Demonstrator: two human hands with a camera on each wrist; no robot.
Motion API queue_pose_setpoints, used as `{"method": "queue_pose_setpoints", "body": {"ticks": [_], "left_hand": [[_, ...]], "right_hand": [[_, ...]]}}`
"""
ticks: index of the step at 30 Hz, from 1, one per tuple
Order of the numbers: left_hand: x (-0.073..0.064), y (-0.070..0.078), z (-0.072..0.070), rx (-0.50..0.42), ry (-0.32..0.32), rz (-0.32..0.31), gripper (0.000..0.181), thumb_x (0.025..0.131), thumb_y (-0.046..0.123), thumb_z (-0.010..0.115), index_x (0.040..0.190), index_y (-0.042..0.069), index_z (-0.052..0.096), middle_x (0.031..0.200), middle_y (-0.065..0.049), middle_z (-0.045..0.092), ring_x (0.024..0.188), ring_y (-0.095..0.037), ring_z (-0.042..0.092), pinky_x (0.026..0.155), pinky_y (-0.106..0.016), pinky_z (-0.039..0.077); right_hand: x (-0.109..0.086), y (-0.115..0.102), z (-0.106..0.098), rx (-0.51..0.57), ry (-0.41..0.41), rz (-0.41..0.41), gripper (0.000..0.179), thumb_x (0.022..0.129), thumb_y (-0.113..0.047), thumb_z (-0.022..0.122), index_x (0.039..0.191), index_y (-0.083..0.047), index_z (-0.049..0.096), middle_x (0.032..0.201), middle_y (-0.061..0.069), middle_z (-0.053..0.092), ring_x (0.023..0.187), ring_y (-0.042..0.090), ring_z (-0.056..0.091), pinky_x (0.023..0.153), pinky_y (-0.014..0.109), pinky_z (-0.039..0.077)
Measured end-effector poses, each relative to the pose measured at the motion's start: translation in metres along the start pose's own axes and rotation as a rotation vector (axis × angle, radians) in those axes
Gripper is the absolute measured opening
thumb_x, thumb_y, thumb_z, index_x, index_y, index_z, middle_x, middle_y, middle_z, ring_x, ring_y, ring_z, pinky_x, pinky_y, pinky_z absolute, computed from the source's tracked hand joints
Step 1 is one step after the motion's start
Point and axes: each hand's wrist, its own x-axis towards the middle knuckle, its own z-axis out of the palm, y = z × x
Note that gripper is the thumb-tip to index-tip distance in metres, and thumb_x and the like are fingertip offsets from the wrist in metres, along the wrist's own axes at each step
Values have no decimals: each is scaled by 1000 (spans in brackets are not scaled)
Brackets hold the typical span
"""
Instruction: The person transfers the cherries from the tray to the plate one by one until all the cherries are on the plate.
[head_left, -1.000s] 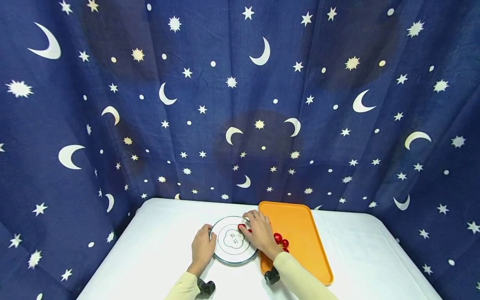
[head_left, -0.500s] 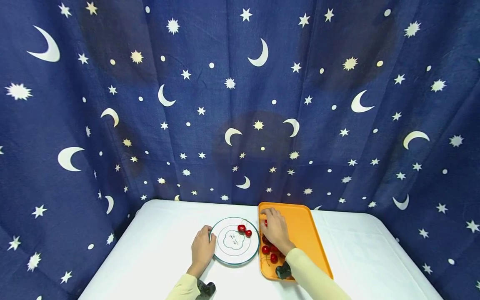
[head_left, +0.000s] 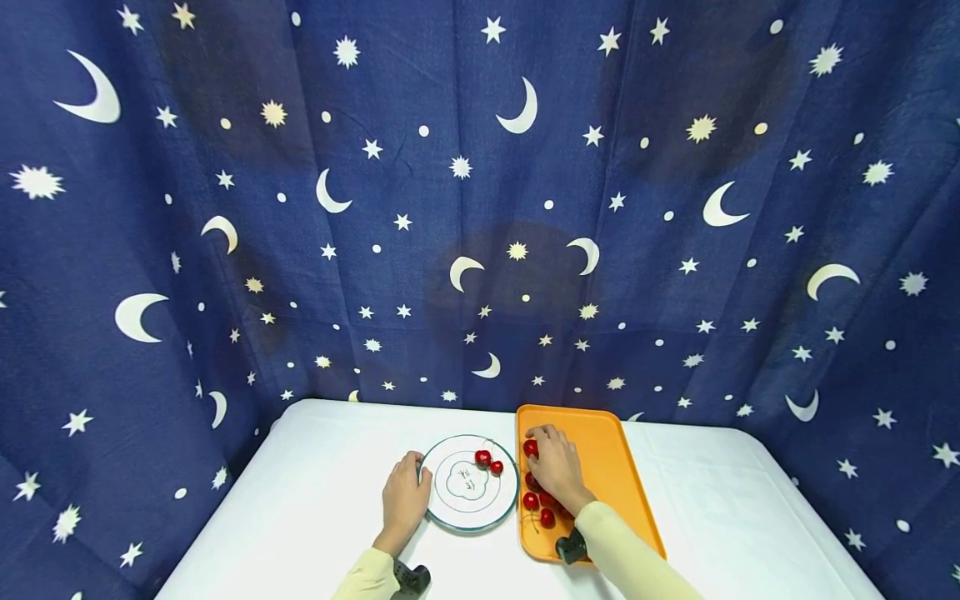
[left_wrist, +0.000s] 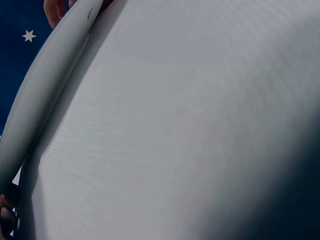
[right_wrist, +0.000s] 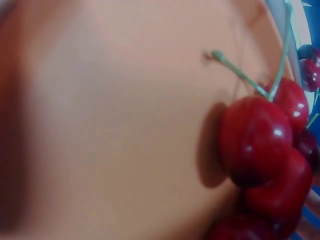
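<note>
My left hand [head_left: 403,498] grips the left rim of a white plate [head_left: 450,512] with a dark rim line and a cloud-shaped drawing. Two red cherries [head_left: 483,457] lie on the plate's right part. In the left wrist view, the plate's outer side [left_wrist: 50,90] rises at an angle above the cloth. Over the orange tray, my right hand [head_left: 558,471] has its fingertips bent right around a cherry [head_left: 531,448]; I cannot tell whether they pinch it. Several more cherries [head_left: 547,517] lie below that hand, partly hidden by it. The right wrist view shows stemmed cherries [right_wrist: 255,137] up close.
The orange tray [head_left: 600,442] lies immediately right of the plate on a white cloth-covered table [head_left: 712,492]. Behind and at both sides hangs a dark blue curtain [head_left: 405,275] with moons and stars. Dark devices [head_left: 411,577] are worn at both wrists.
My right hand has left the cherries on the plate and moved right onto the tray, where its fingers have since drawn in around a cherry. The left hand stays on the plate.
</note>
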Motion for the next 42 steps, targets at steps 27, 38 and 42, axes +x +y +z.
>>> {"method": "queue_pose_setpoints", "body": {"ticks": [27,38,42], "left_hand": [[-1,3,-2,2,2,-4,18,95,12,61,110,4,65,97,-10,72,92,-25,68,85,-44,58],[0,3,-2,4,2,4,17,95,12,61,110,4,65,97,-10,72,92,-25,68,84,-44,58],[0,1,0,0,2,9,19,96,12,61,112,4,65,99,-11,73,92,-26,68,84,-44,58]], "right_hand": [[1,4,0,-62,39,-44,37,89,-19,77,124,-10,70,124,16,67,113,35,63,91,53,52],[4,1,-3,-22,59,-42,40,92,-24,76,127,-8,66,127,16,70,115,35,64,101,53,54],[2,-3,-5,-17,64,-56,39,94,-25,73,131,-12,66,126,16,70,114,36,65,100,54,54]]}}
